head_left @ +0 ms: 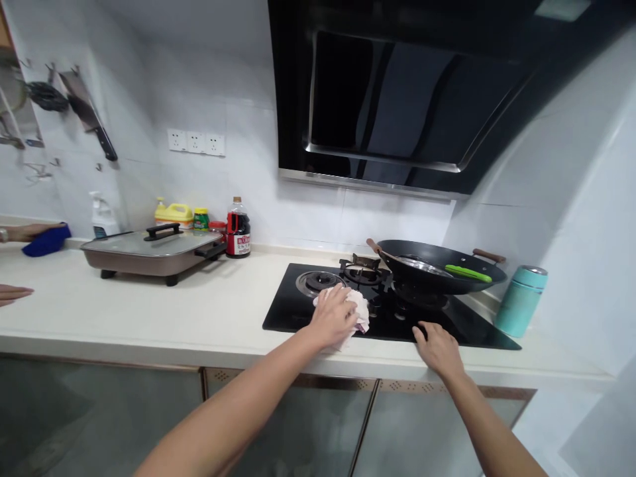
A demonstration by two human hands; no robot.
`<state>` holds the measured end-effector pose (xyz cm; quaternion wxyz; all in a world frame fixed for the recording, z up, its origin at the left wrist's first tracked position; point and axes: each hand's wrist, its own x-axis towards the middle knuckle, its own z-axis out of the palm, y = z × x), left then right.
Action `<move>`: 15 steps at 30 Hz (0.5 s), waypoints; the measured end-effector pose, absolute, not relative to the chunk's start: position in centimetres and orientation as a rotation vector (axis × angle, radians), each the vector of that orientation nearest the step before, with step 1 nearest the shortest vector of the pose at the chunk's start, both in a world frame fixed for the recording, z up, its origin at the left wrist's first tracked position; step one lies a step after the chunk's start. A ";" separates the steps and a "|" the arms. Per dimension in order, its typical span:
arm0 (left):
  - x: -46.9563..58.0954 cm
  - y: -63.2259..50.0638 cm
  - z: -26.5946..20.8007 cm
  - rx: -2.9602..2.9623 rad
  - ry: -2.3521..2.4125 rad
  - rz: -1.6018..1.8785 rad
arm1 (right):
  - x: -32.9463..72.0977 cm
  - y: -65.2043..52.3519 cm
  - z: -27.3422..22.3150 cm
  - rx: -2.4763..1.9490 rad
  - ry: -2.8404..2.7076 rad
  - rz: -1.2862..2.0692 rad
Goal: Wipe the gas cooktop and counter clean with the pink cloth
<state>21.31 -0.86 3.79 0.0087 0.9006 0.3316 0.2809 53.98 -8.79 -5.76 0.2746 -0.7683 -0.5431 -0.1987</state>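
- Cloth position: the pale cloth [362, 306] lies bunched at the front of the black cooktop [281, 317], just in front of the left burner [319, 282], with its near end reaching the white desk [223, 318]
- Left grip: the left hand [334, 315] is laid over the cloth, fingers curved, pinning it to the surface; how much is gathered under the palm cannot be told
- Right grip: the right hand [438, 348] holds nothing; thumb and fingers are spread apart at the cooktop's front edge
- Judged step: wiping the cooktop
- Technique: keep the palm low and pressure even, so that the cloth covers the fingertips
- Stroke: work in overlapping passes, following the burner rim rather than catching on it
- Edge: fold the loose end under to prevent dragging
- Caution: keep strokes clear of the wok [422, 283] at the right; a knock could shift it
- Support: use the right hand for balance only, away from the wok
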 end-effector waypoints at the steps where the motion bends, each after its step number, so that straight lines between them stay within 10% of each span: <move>1: 22.6 -0.6 3.6 2.735 1.123 0.816 | 53.9 -8.8 -5.9 -2.087 -1.469 -0.540; 15: 30.5 7.0 1.9 2.681 1.418 0.647 | 52.7 -9.4 -5.7 -2.045 -1.478 -0.594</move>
